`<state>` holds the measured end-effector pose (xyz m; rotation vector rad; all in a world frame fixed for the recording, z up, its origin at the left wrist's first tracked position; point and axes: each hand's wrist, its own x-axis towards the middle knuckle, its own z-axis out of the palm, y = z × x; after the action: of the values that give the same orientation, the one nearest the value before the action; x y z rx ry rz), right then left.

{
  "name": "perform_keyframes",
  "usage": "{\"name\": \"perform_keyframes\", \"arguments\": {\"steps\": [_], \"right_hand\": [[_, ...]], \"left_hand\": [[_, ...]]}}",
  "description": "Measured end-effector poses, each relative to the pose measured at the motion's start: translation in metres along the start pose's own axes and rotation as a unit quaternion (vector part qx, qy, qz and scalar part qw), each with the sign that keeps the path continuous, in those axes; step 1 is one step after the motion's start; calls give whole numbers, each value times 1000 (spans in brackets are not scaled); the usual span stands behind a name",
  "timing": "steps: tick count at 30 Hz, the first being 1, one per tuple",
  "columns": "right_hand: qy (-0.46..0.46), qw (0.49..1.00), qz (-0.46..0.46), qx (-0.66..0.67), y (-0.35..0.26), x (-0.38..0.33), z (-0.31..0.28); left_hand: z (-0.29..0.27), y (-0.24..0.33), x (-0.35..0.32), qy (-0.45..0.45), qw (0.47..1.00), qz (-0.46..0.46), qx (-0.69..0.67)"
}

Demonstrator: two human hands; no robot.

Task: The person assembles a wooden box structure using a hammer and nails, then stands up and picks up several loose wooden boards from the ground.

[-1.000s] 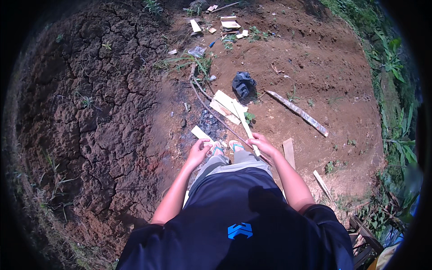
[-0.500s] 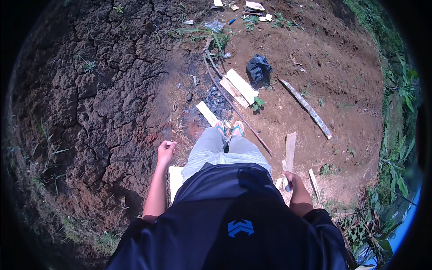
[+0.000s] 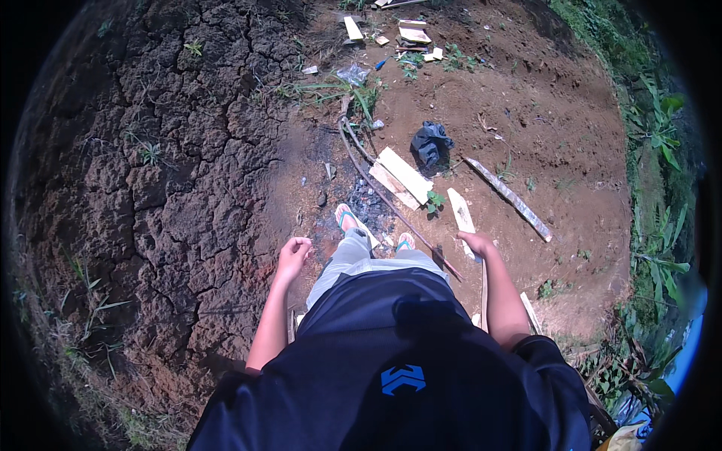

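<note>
My left hand (image 3: 294,258) hangs out to the left of my body over the cracked soil, its fingers curled in and nothing showing in them. On the right, my right hand (image 3: 479,245) is closed round the near end of a pale flat piece of wood (image 3: 460,210), which points forward from the fingers. Part of the grip is hidden by the hand itself. Below that hand a narrow wooden strip (image 3: 484,293) shows beside my forearm. My sandalled feet stand apart near the charred patch (image 3: 370,201), the left one farther forward.
Two pale boards (image 3: 401,177) lie ahead beside a long thin pole (image 3: 391,203). Beyond them is a crumpled black plastic bag (image 3: 432,144). A bark-covered length of wood (image 3: 508,198) lies to the right. Wood scraps (image 3: 414,31) are piled farther off, with greenery along the right edge.
My left foot has stepped forward. My right hand has swung forward, and the pale piece of wood now points ahead from it. The ground ahead has slid slightly toward me.
</note>
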<state>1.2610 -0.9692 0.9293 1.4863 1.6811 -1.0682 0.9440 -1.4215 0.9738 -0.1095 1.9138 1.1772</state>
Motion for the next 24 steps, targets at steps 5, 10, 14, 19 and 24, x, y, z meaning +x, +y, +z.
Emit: {"name": "perform_keyframes", "arguments": {"steps": [5, 10, 14, 19, 24], "right_hand": [[-14, 998, 59, -6, -96, -36, -22], [10, 997, 81, 0, -118, -52, -28], [-56, 987, 136, 69, -116, -37, -19], [-86, 977, 192, 38, -76, 26, -33], [-165, 959, 228, 45, -133, 123, -43]], "left_hand": [[-79, 26, 50, 47, 998, 28, -7], [-139, 37, 91, 96, 995, -3, -10], [-175, 27, 135, 91, 995, -15, -47], [-128, 95, 182, 91, 995, -14, -26], [-122, 97, 287, 130, 991, 14, -35]]}}
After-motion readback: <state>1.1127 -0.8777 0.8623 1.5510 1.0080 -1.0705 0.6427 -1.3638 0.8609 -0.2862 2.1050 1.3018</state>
